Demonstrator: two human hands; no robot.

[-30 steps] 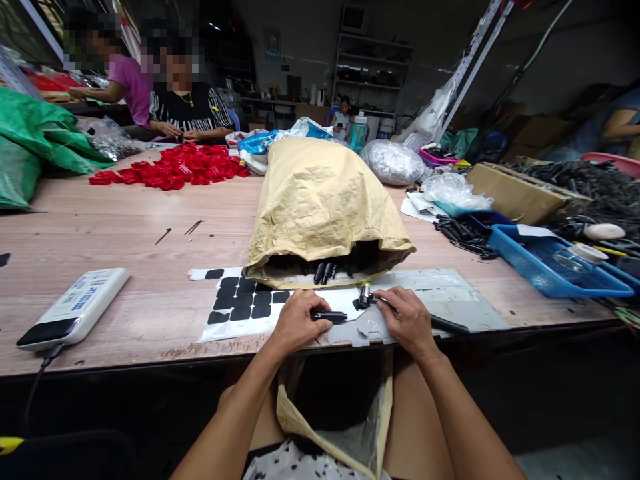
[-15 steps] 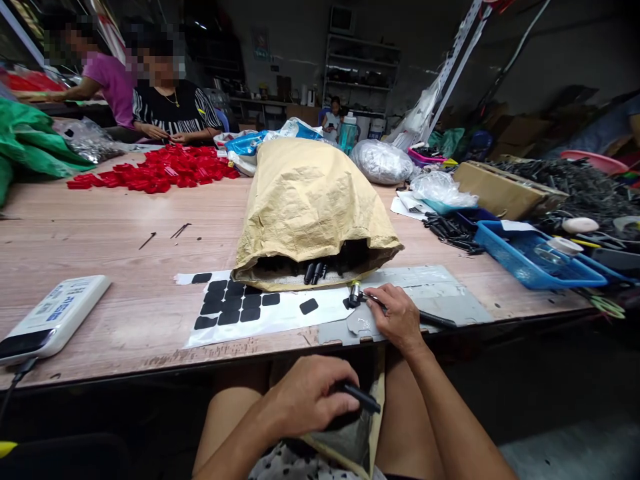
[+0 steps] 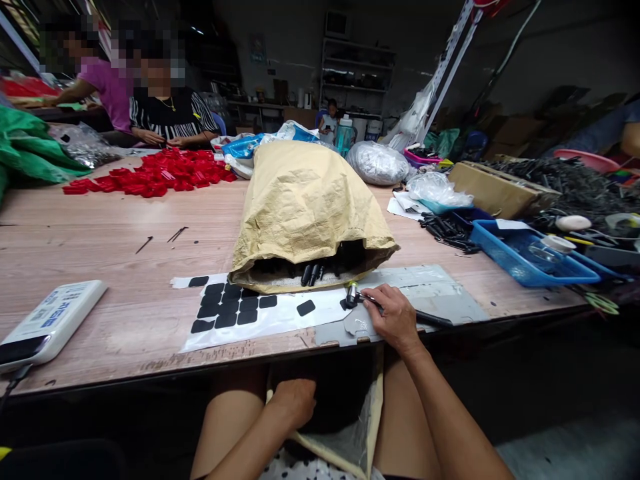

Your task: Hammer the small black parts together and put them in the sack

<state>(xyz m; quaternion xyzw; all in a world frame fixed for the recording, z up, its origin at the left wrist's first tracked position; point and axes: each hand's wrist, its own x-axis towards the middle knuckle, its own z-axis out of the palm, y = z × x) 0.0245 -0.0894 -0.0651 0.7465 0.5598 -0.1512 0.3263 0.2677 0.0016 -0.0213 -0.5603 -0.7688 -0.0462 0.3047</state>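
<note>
My right hand (image 3: 393, 315) is closed round a small hammer (image 3: 353, 295), gripping it close to its metal head. The hammer's black handle runs out to the right past my hand, over a grey board at the table's front edge. My left hand (image 3: 296, 402) is down at the mouth of a paper sack (image 3: 376, 413) between my legs; its fingers are hidden. A white sheet (image 3: 285, 323) with black rounded-square stickers (image 3: 229, 308) lies left of the hammer. Behind it, a large paper sack (image 3: 310, 207) lies with its mouth towards me, black tubes (image 3: 313, 274) showing inside.
A white power bank (image 3: 55, 320) with a cable lies at left. Red plastic parts (image 3: 155, 173) are heaped farther back, near two seated people. On the right are a blue basket (image 3: 535, 260), black parts (image 3: 447, 233) and a cardboard box (image 3: 500, 187).
My left hand has moved down and left into the lap sack's mouth. The black tube it held no longer shows. My right hand stays on the hammer; the view has shifted slightly.
</note>
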